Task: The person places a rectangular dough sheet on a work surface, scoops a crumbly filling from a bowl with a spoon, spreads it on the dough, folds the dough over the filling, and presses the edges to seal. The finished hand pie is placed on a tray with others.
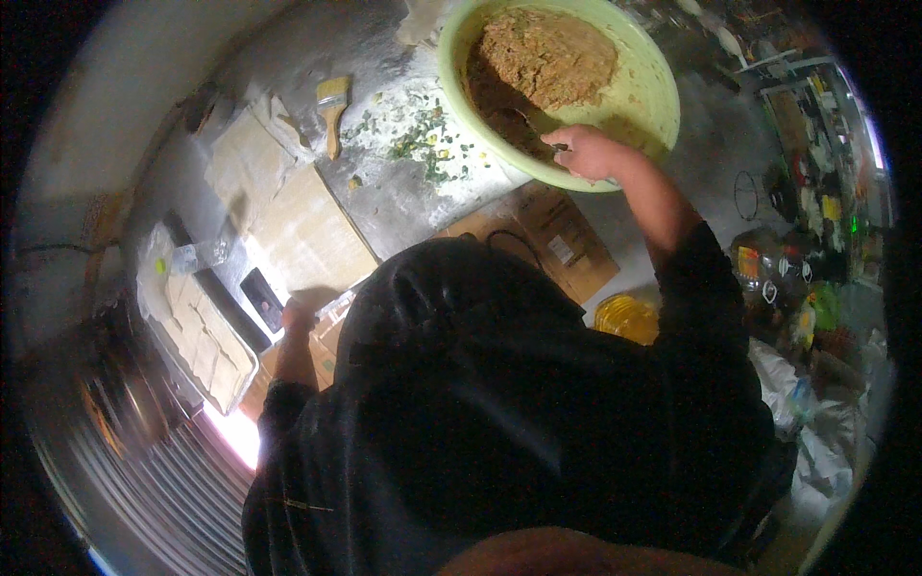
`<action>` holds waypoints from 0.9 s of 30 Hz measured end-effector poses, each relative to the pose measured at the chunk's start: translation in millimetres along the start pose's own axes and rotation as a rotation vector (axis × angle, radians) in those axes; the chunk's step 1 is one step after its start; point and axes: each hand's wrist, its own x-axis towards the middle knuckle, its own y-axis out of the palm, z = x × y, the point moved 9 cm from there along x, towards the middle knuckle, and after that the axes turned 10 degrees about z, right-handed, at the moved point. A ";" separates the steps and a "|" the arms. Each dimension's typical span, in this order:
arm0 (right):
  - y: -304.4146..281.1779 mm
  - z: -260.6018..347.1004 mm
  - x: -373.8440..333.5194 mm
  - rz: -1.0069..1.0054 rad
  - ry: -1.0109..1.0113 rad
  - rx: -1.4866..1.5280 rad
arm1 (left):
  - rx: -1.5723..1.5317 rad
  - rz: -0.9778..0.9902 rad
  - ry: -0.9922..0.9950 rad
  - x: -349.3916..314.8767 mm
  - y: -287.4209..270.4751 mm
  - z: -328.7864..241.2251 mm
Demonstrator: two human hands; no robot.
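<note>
My right hand (581, 154) reaches over the near rim of a large pale green basin (663, 115). Its fingers are closed on the dark handle of what looks like a spoon (514, 119), whose head lies in shadow inside the basin. A mound of brown minced filling (547, 58) fills the basin's far side. My left hand (303, 309) rests low at the table's near edge, beside a dark phone (261, 300) and the near end of a pale rolled dough sheet (307, 226). Its fingers are too dim to make out.
A wooden-handled brush (332, 110) lies beyond the dough. Chopped greens (437, 144) are scattered over flour left of the basin. At left stands a tray (252, 374) of pale flat pieces. Cardboard boxes (552, 240) and a yellow oil container (626, 317) sit below the table edge.
</note>
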 end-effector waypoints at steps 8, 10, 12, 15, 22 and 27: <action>-4.3 -2.3 6.1 0.097 0.035 0.111 | -0.074 0.028 0.052 -0.3 1.2 -5.5; -6.5 -4.9 5.2 0.114 -0.003 0.154 | -0.112 0.039 0.022 7.2 6.6 4.3; -7.2 -14.4 -2.9 0.153 -0.039 0.303 | -0.057 0.020 0.119 12.7 9.1 0.7; -16.1 -34.1 -21.0 0.155 -0.122 0.486 | -0.253 -0.024 0.155 17.7 10.5 2.3; -34.4 -70.8 -39.3 -0.036 -0.114 0.636 | -0.208 0.004 0.086 2.0 4.2 1.8; -38.0 -76.3 -36.2 -0.108 0.125 0.302 | -0.385 0.004 -0.039 -12.6 -8.2 -0.9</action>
